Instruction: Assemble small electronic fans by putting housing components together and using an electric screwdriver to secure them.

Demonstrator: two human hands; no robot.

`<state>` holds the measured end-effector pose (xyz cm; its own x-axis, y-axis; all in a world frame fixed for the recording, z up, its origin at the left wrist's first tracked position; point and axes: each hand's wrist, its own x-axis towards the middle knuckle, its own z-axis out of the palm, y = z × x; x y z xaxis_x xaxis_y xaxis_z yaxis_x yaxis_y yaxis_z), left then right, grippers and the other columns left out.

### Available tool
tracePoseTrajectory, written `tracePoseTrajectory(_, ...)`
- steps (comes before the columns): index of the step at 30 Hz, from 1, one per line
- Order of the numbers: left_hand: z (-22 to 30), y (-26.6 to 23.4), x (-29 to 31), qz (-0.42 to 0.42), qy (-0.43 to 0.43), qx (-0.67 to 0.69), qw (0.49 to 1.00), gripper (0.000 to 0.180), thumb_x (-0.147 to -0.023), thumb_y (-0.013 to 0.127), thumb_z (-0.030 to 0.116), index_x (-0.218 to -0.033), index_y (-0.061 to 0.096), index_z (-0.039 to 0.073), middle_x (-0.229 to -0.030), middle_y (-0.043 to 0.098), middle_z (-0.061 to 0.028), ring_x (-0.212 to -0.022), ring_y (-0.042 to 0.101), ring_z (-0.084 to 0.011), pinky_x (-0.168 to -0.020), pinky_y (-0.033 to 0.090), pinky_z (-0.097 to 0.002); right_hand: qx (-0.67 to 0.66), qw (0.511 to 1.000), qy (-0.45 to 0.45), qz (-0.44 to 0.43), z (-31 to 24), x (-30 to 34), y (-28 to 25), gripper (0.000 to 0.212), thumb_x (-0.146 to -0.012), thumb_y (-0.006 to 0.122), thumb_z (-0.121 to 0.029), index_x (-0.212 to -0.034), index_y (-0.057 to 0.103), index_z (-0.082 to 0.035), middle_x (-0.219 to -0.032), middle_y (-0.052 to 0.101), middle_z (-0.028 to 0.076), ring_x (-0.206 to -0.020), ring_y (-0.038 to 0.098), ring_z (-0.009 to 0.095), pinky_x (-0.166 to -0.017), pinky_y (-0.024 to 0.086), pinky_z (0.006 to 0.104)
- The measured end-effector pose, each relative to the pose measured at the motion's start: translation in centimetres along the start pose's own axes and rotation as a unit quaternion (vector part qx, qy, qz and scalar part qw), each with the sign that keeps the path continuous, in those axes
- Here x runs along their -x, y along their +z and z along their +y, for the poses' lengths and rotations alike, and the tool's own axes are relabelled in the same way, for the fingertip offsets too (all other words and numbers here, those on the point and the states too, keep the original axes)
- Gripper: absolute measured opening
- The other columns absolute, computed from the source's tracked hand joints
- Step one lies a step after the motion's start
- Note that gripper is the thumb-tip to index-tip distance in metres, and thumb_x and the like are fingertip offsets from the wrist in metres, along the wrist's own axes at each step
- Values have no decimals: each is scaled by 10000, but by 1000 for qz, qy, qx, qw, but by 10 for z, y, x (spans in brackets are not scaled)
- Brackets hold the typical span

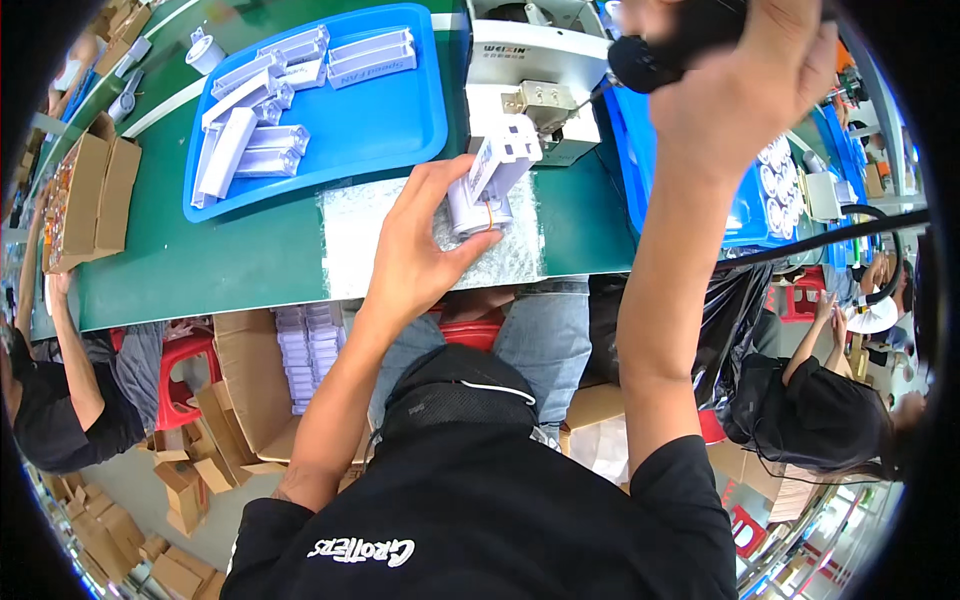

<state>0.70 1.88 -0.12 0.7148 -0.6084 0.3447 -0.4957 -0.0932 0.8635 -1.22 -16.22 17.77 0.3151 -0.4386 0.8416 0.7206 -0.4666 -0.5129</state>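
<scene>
In the upper middle of the frame, the left hand grasps a white plastic device over the green worktop; its long axis tilts up to the right. The right hand, raised at upper right, is clenched on a black power screwdriver, whose tip points down-left toward the device.

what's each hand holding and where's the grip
Left hand grips the white plastic part around its lower end. Right hand is wrapped around a black tool handle.
</scene>
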Motion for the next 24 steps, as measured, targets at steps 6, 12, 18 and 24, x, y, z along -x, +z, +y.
tracePoseTrajectory(6,1,6,-1,8,16,14,1000,709,-756,911,65,-1403,622,72,-1351,650,-144,-1234,656,-361,-1032,529,-416,143,988,63,17,-48,22,6,590,-1131,502,-497,-1389,500,34,-623,582,26,-416,549,110,-360,446,256)
tracePoseTrajectory(12,2,3,0,-3,6,-6,1000,754,-742,935,66,-1413,598,-7,-1361,649,-168,-1249,658,-313,-1098,509,-384,128,989,77,21,-48,35,24,592,-1133,498,-491,-1395,490,40,-619,576,25,-415,551,114,-361,450,259)
tracePoseTrajectory(18,4,4,1,1,8,-1,1000,750,-746,934,70,-1412,600,-16,-1349,656,-171,-1249,658,-309,-1098,500,-381,115,990,83,21,-45,34,23,594,-1135,495,-486,-1401,480,45,-615,571,25,-414,552,117,-361,454,262)
tracePoseTrajectory(24,2,4,1,2,7,-1,1000,727,-747,931,63,-1393,611,-32,-1337,661,-171,-1246,660,-308,-1096,500,-380,102,990,94,22,-43,36,20,597,-1137,491,-481,-1407,471,51,-612,565,24,-412,553,120,-362,458,265)
